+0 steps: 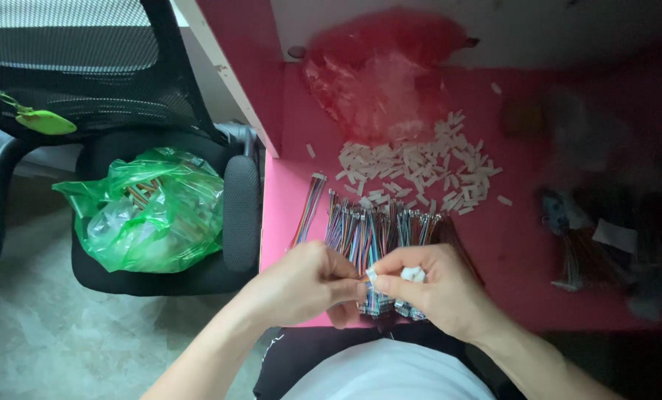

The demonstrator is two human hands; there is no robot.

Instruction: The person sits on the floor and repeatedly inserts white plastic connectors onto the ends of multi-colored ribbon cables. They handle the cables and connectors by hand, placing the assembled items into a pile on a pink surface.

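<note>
Over the pink worktop (523, 244), the left hand (308, 281) pinches coloured wires (360, 278); the right hand (431, 285) grips a small white connector (371, 275), spare ones cupped in its palm.

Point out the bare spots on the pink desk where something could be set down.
Bare pink desk lies between the white connector pile and the blurred clutter at right. A narrow strip is free left of the single cable. The middle is crowded: wire bundles, both hands, and the clear bag behind.
</note>
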